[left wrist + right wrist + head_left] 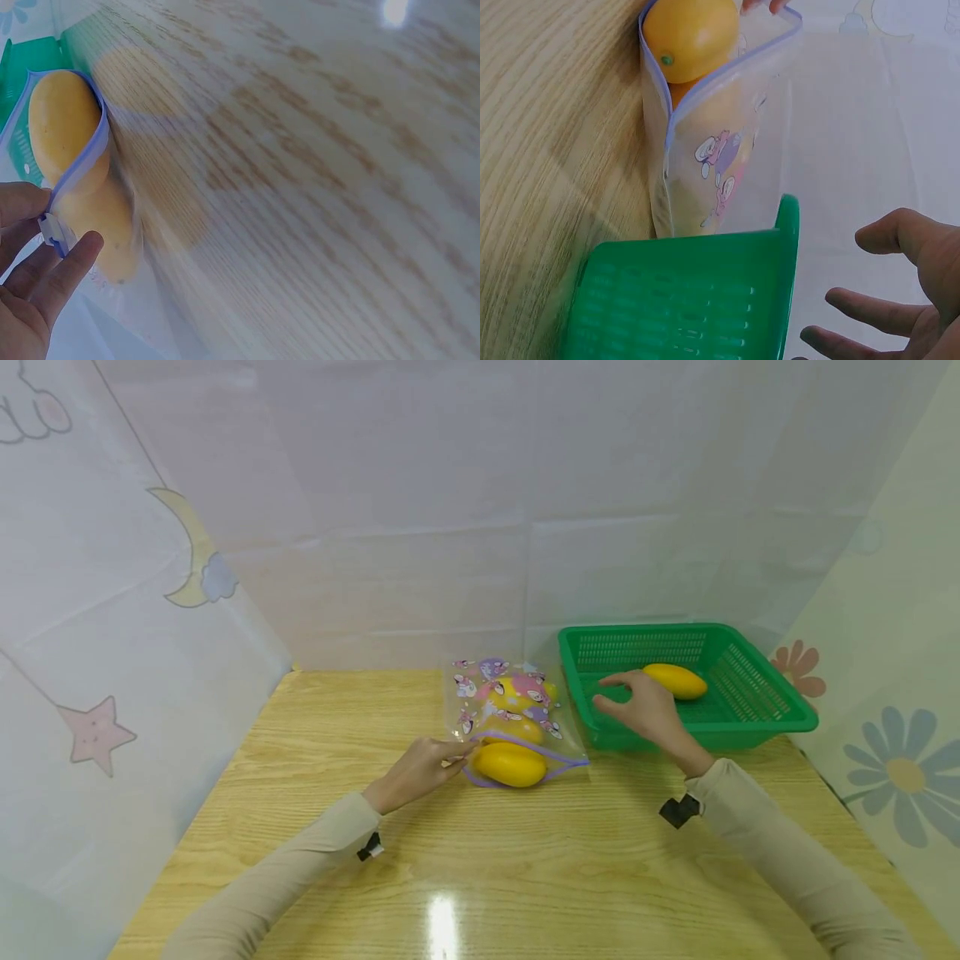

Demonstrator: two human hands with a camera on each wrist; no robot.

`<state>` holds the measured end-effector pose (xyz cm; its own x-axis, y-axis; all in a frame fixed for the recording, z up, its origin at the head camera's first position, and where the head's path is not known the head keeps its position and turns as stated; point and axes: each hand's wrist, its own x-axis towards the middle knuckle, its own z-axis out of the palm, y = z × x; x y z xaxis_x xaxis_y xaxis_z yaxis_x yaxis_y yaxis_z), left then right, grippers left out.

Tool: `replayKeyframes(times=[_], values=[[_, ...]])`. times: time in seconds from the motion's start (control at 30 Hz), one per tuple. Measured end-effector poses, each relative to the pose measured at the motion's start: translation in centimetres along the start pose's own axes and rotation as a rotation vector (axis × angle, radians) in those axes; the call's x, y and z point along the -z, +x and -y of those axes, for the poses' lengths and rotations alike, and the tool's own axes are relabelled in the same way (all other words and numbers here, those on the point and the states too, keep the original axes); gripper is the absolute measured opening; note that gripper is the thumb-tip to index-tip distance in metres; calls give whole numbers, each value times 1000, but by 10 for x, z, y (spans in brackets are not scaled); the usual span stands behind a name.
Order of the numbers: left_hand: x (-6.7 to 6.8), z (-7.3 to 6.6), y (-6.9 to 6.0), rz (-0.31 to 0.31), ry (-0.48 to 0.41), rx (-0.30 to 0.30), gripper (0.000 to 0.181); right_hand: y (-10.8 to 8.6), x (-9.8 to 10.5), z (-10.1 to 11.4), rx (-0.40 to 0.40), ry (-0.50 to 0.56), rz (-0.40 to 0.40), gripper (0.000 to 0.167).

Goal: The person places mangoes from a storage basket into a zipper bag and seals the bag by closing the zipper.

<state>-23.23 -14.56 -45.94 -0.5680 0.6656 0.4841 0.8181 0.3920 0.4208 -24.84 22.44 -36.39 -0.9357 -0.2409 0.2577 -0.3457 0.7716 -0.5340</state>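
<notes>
**Left grip on the bag, right grip spread at the basket**

Here's the left grip (423, 770), thumb and fingers pinching the purple-edged mouth of a clear printed bag (536, 718), right by the white slider (51, 229). Over on the other side, the right grip (648, 706) is spread, thumb well apart from fingers, nothing between them, up over the near left part of the green basket (750, 727).

This looks like the middle of a bagging job, and it reads as the fetching step: left side steadying the mouth, right side free. The next move seems to call for the right grip to reach the yellow fruit (682, 681) just beyond it, close round it and bring it across.

To the containers! The bag lies on the bench (487, 860), mouth parted towards the person, at least three yellow fruits inside: a front fruit (512, 766) framed by the opening, others behind the print. Just right of it sits the basket, with that one fruit in view. Room near the mouth looks tight, I'd judge.
</notes>
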Motion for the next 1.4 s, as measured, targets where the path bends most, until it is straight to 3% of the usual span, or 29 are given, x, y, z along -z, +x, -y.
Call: replayKeyframes(times=[0.23, 0.43, 0.83, 1.1, 1.4], values=[[0, 1, 1, -5, -1, -4, 39, 9, 11, -8, -132, 41, 90, 49], [0, 1, 1, -3, 5, -7, 40, 13, 20, -15, -196, 117, 147, 57], [-2, 3, 0, -9, 31, -16, 41, 23, 35, -29, -340, 413, 213, 71], [0, -2, 0, -9, 17, -5, 39, 28, 43, -34, -398, 445, 234, 71], [1, -2, 0, -17, 9, -20, 40, 39, 54, -49, -486, 606, 268, 79]])
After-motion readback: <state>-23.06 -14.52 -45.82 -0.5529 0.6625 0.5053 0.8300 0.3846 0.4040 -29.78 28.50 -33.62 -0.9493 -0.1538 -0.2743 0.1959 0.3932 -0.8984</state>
